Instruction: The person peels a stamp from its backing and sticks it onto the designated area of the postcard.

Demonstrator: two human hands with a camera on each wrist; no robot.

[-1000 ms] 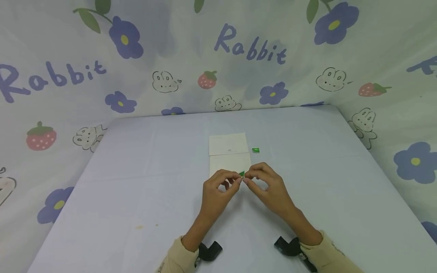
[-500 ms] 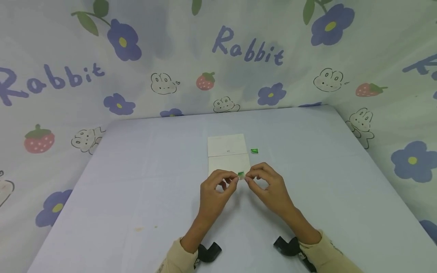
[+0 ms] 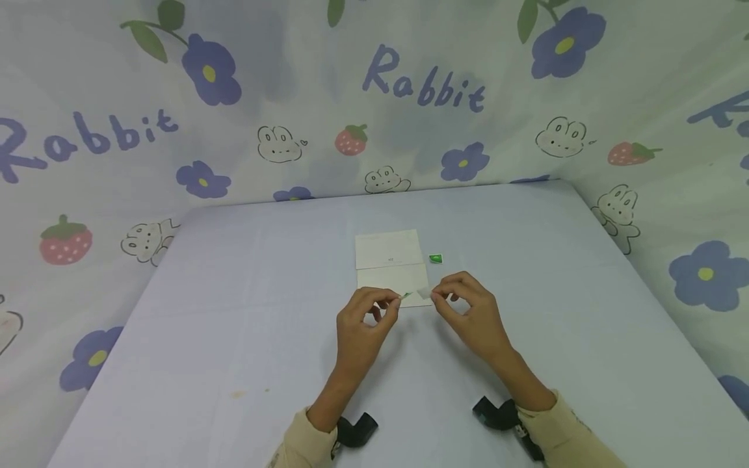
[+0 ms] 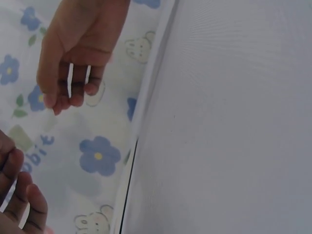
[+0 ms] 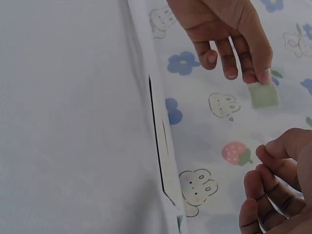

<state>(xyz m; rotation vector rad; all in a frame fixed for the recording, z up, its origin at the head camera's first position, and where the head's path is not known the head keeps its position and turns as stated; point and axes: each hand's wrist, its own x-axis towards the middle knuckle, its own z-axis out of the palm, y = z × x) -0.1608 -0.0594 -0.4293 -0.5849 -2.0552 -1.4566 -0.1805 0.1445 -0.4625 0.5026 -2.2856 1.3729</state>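
Film (image 3: 424, 294) has now parted from sticker (image 3: 407, 295) near card (image 3: 387, 250): right fingers (image 3: 458, 279) pinch film, left fingers (image 3: 377, 294) sticker; peeling looks done.

One person's two hands show, a left hand (image 3: 364, 322) and a right hand (image 3: 473, 318), with two sleeves (image 3: 313, 439) and two black wrist mounts (image 3: 358, 430). There are two small green pieces (image 3: 435, 259), one pale square (image 5: 264, 96), one two-panel white card (image 3: 388, 249), one table (image 3: 263, 279) and, in the head view, three printed strawberries (image 3: 351, 142).
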